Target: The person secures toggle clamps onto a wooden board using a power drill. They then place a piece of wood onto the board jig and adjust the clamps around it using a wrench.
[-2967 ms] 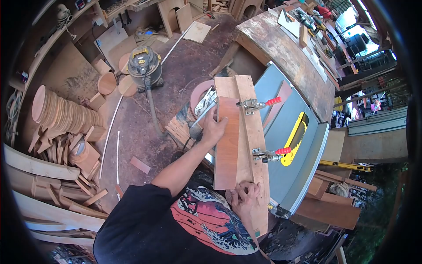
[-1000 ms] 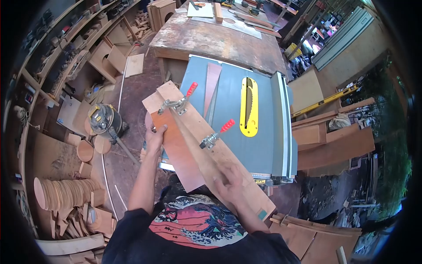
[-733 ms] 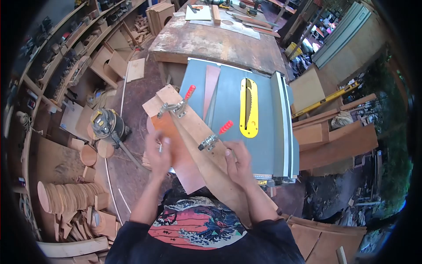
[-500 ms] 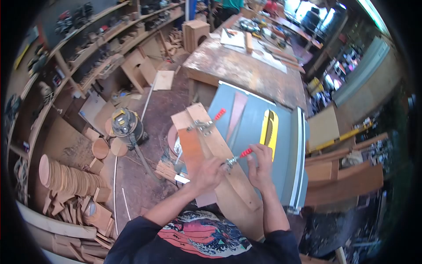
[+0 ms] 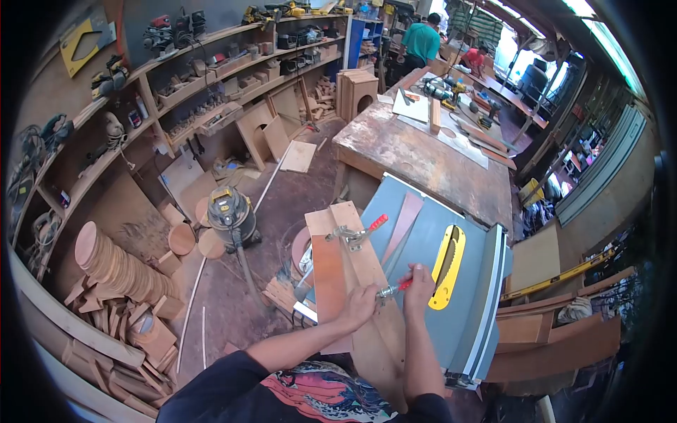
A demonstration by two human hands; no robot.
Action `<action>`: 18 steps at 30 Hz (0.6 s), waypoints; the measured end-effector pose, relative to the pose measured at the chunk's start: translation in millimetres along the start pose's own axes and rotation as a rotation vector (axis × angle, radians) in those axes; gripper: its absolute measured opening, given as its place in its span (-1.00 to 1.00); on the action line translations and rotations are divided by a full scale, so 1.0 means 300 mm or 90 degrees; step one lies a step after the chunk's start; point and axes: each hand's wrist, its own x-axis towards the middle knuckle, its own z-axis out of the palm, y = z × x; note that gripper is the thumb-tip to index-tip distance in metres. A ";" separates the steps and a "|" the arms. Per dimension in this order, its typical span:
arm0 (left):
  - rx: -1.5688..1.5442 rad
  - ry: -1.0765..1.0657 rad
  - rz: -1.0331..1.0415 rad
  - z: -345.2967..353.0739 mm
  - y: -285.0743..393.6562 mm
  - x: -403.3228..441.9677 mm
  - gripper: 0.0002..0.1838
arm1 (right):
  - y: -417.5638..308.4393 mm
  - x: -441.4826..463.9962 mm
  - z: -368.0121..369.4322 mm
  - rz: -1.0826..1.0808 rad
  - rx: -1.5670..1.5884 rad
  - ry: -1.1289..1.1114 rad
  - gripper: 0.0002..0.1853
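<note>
A wooden jig board (image 5: pixel 367 264) lies slanted over the grey table saw top (image 5: pixel 409 247), with a reddish-brown wood piece (image 5: pixel 328 271) along its left side. Two metal toggle clamps with red handles are mounted on it. My right hand (image 5: pixel 419 287) is closed around the red handle of the nearer toggle clamp (image 5: pixel 388 290). Against the front of that same clamp, my left hand (image 5: pixel 358 307) has its fingers pinched together; its fingertips are partly hidden. The farther toggle clamp (image 5: pixel 352 236) is untouched, its handle pointing up and right.
A yellow blade insert (image 5: pixel 446 271) sits in the saw top, right of my hands. Beyond stands a worn workbench (image 5: pixel 416 151) bearing tools and boards. On the left are a shop vacuum (image 5: pixel 233 215), stacked wooden discs (image 5: pixel 127 268) and tool shelves (image 5: pixel 211 74). Two people work at the back.
My view has tilted up, so the scene sits lower and the people at the back show more fully. My right hand wraps more closely around the clamp handle; my left stays at the clamp.
</note>
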 end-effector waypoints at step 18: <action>0.434 0.276 0.495 0.059 -0.080 0.034 -0.86 | 0.080 0.038 0.083 0.102 0.286 0.153 -0.73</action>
